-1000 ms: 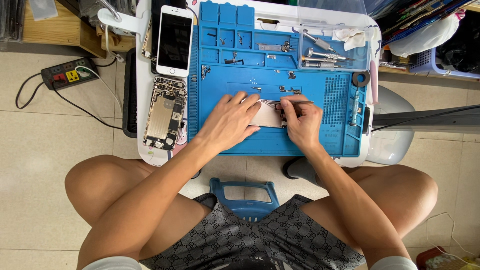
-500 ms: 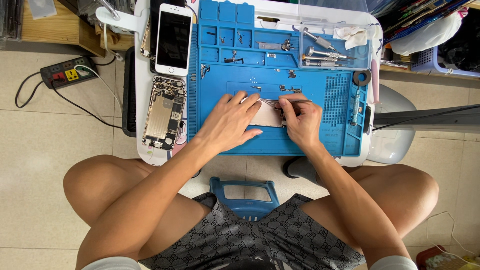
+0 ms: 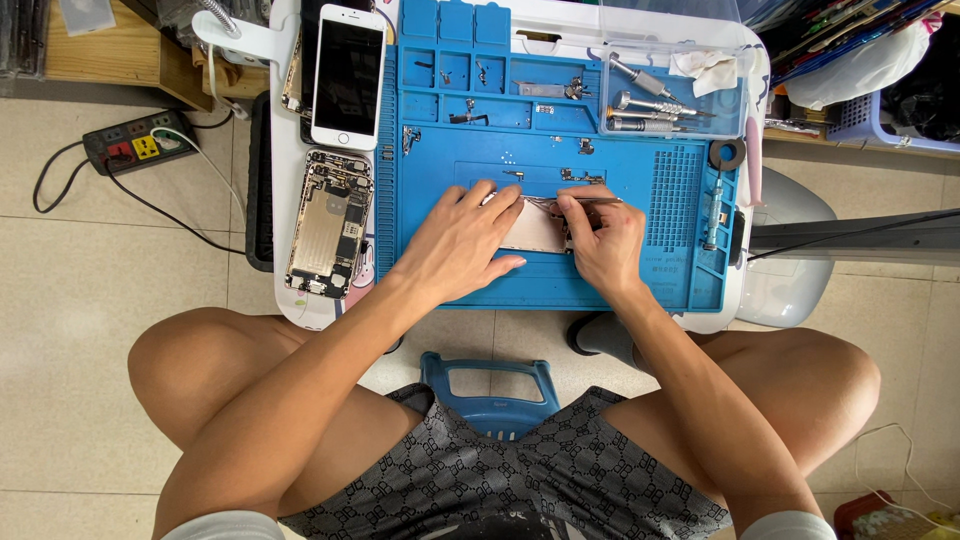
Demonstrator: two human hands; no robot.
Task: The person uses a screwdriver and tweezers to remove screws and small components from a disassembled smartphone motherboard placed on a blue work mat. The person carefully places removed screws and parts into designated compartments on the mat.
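My left hand (image 3: 462, 240) lies flat on a small phone part (image 3: 535, 228), a pale metal plate on the blue repair mat (image 3: 640, 270), and holds it down. My right hand (image 3: 600, 238) grips thin metal tweezers (image 3: 585, 201) whose tip rests at the plate's upper right edge. Small screws and brackets (image 3: 575, 176) lie on the mat just beyond my fingers.
A white phone (image 3: 348, 72) lies face up at the mat's upper left, with an opened phone chassis (image 3: 330, 222) below it. Screwdrivers (image 3: 650, 100) sit in a clear tray at the upper right. A power strip (image 3: 135, 140) lies on the floor to the left.
Both hands stay on the plate; the fingers of my right hand have shifted slightly with the tweezers. Nothing else has moved.
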